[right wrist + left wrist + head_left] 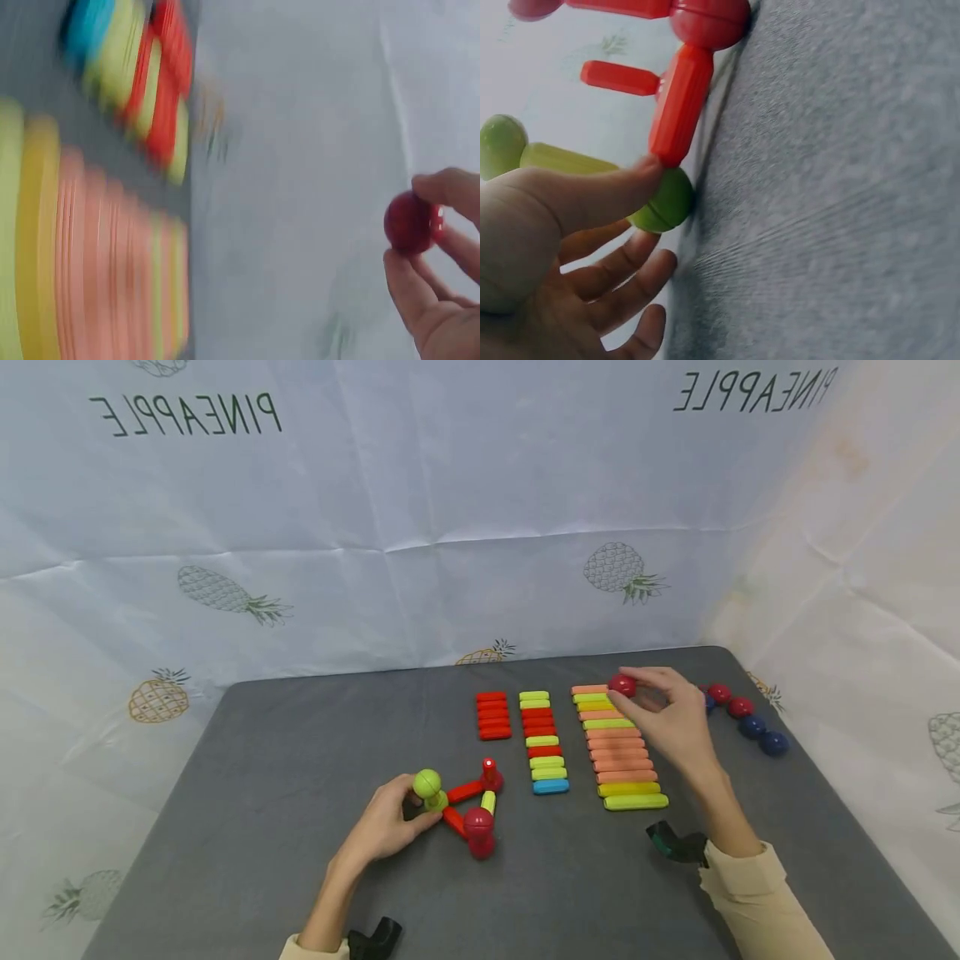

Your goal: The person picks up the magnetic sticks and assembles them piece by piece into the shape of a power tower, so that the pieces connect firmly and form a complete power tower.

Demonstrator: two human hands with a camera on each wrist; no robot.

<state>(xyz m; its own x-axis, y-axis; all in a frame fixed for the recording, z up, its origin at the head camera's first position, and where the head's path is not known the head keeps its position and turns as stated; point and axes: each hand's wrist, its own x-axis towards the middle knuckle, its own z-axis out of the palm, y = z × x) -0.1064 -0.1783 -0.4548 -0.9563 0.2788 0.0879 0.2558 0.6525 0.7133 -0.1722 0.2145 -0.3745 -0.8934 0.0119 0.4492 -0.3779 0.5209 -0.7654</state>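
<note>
Left hand (386,827): pinching the lower green ball (667,204), thumb across its joint with a red rod (681,109). Outer fingers loose and spread; index tip is hidden, so its contact is only probable. That ball is one corner of the triangular rod-and-ball frame (465,791), mid-table, well in from the left edge of the table (337,727). An upright there carries the upper green ball (427,782).

Right hand (671,714): thumb and fingertips pinch a red ball (409,223), gap just ball-wide. It's held above the far end of the long rod row (622,755), toward the far edge. Loose red and blue balls (741,707) sit along the right edge.
</note>
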